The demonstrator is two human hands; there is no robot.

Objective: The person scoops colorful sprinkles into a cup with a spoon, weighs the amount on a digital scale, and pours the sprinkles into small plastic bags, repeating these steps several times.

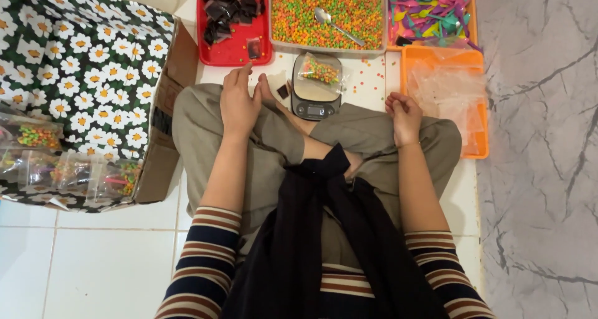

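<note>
The person sits cross-legged on the white tiled floor (112, 257), both forearms stretched forward over the knees. The left hand (238, 102) rests flat and open on the left knee, fingers extended toward the red plastic tray of small dark packets (233, 23), holding nothing. The right hand (403, 115) is curled into a loose fist on the right knee, and I cannot tell whether anything is inside it. Between the 2 hands stands a small silver digital kitchen scale (316, 85), and a small clear plastic bag of colourful candy beads (320, 70) lies on its platform. Beyond the scale sits a large tray of orange, green and yellow beads (299, 17) with a metal spoon (336, 24) lying in it. Just beside the right hand is an orange plastic tray of empty clear bags (445, 95).
</note>
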